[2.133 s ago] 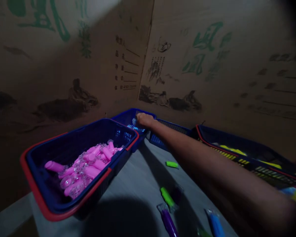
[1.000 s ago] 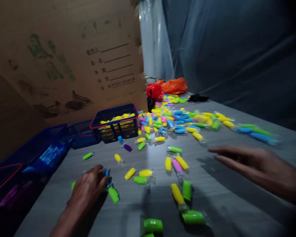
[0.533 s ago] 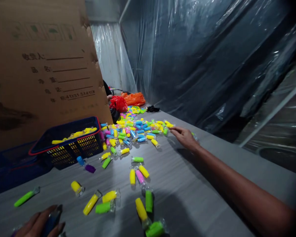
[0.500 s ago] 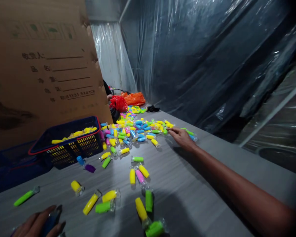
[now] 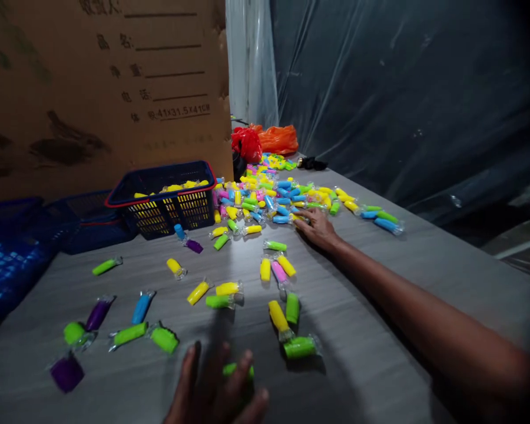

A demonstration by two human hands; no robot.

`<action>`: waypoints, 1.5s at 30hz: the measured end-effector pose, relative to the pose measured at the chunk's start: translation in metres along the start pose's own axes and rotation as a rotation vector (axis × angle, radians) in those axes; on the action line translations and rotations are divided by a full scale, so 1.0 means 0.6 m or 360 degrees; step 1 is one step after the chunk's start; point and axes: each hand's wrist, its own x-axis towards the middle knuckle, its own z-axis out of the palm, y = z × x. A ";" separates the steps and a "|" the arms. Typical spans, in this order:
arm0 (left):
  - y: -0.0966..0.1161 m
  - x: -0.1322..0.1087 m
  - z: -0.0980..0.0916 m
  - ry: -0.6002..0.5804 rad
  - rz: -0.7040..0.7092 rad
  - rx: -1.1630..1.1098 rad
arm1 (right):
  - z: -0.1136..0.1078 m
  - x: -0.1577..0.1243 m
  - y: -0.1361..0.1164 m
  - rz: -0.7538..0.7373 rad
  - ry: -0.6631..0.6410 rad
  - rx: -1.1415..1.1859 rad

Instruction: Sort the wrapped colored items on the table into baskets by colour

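Note:
Small coloured rolls in clear twisted wrappers lie over the table, most of them in a mixed heap (image 5: 282, 197). My right hand (image 5: 317, 227) reaches to the near edge of this heap. Its fingers are stretched out over a yellow wrapped roll (image 5: 295, 217); whether they touch it I cannot tell. At the bottom of the view, my left hand (image 5: 212, 388) is spread and slightly blurred. Beneath its fingers a green wrapped roll (image 5: 235, 370) shows in part. Left of that hand lie loose rolls, among them a purple one (image 5: 99, 314) and a blue one (image 5: 142, 307).
A dark blue basket (image 5: 172, 215) with a red rim holds yellow rolls, in front of a large cardboard box (image 5: 159, 135). More blue baskets (image 5: 92, 221) stand at left. Red (image 5: 247, 144) and orange plastic bags (image 5: 279, 139) lie behind the heap. Plastic sheeting (image 5: 380, 94) hangs at right.
The view has shifted left and down. My left hand, earlier curled around something dark blue at the lower left, is now spread further right. My right hand has moved left along the heap.

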 end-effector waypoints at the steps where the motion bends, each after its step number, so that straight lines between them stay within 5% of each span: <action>1: 0.004 0.005 0.009 0.0054 0.0080 0.0010 | 0.000 -0.010 -0.010 -0.0006 0.0004 -0.0015; 5: -0.013 0.018 0.015 -0.0033 0.0195 0.0056 | 0.001 -0.052 -0.057 -0.0095 -0.0055 -0.0043; 8: -0.033 0.027 0.004 -0.0346 0.0001 0.0098 | 0.006 -0.083 -0.091 -0.0218 -0.0132 0.0006; 16: -0.094 0.040 -0.014 -0.0720 -0.0411 -0.0141 | 0.032 -0.135 -0.173 -0.0356 -0.0200 -0.0015; 30: -0.098 0.012 -0.034 -0.0700 -0.0647 -0.0317 | 0.106 -0.133 -0.337 -0.0485 -0.0300 0.0000; 34: -0.112 -0.013 -0.086 -0.0609 -0.0785 -0.0254 | 0.111 -0.125 -0.337 -0.0444 -0.0321 0.0143; 39: -0.190 -0.084 -0.153 -0.0224 -0.1389 -0.0108 | 0.081 -0.107 -0.279 -0.0307 -0.0372 0.0625; 45: -0.333 -0.098 -0.140 -0.0330 -0.1759 -0.0092 | 0.028 -0.102 -0.251 -0.0068 -0.0724 0.0868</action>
